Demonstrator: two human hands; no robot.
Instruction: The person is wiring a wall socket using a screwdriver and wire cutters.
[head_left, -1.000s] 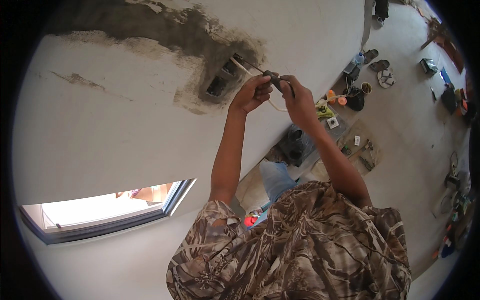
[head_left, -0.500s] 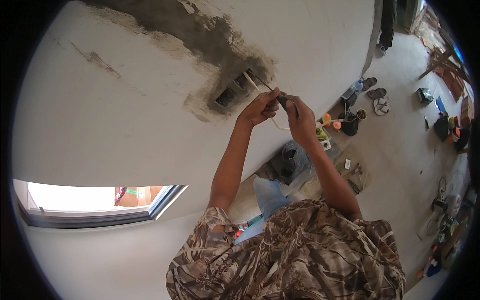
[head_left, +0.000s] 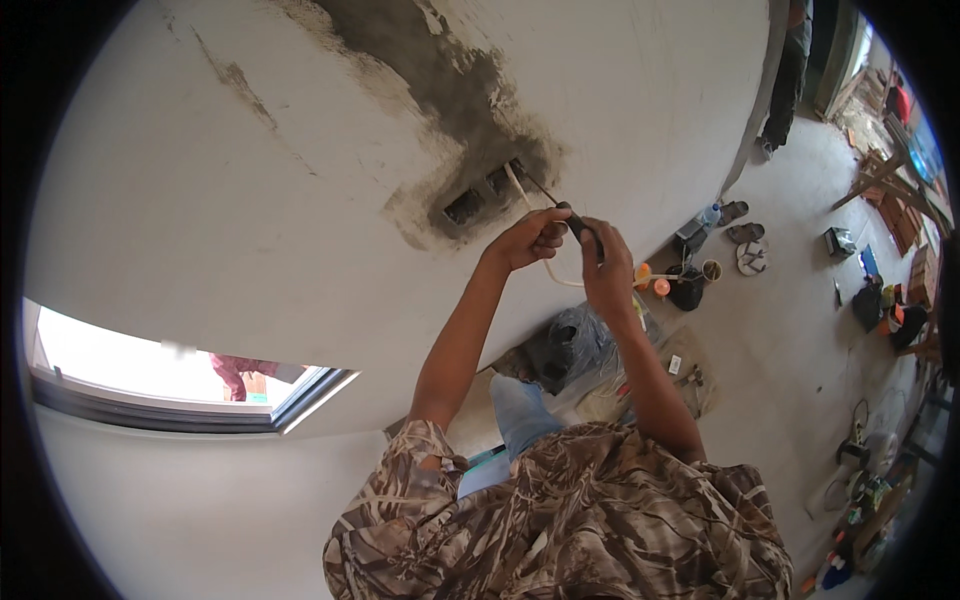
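The view has been shifted; near the wall hole [head_left: 497, 182], a screwdriver [head_left: 574, 222] is gripped by the right hand [head_left: 607, 270]; the left hand's [head_left: 525, 240] hold cannot be told.

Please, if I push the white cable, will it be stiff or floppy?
The white cable probably flexes but keeps some spring: it makes a smooth curve between the left hand and the right hand. Being thin, it is likely light. Pulling may meet resistance, since one end goes into the wall opening.
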